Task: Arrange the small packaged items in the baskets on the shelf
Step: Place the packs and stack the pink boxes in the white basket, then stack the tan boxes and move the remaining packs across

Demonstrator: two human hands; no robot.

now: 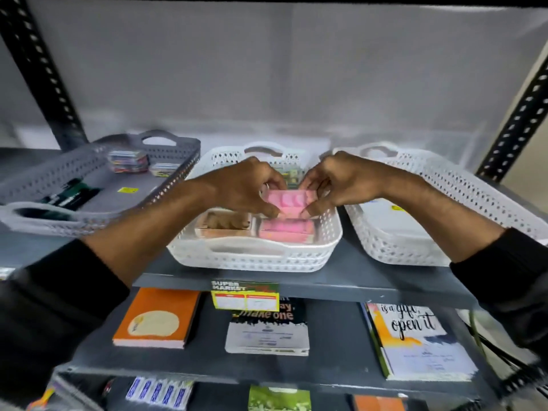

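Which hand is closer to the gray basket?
Left. The left hand is over the middle white basket, next to the gray basket, pinching the pink packet. The right hand pinches the packet's other end, farther away.

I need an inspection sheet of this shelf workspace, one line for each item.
Surface: dark grey shelf, three baskets side by side.
Job's things: pink packet held over middle white basket; another pink packet and a brown packet lie inside.
Clutter: grey basket holds pens and small packs; right white basket nearly empty.
Hands: left hand and right hand both pinch the pink packet.
Cables: dark cords at lower right.
Surroundings: notebooks on the shelf below; price label on the edge.
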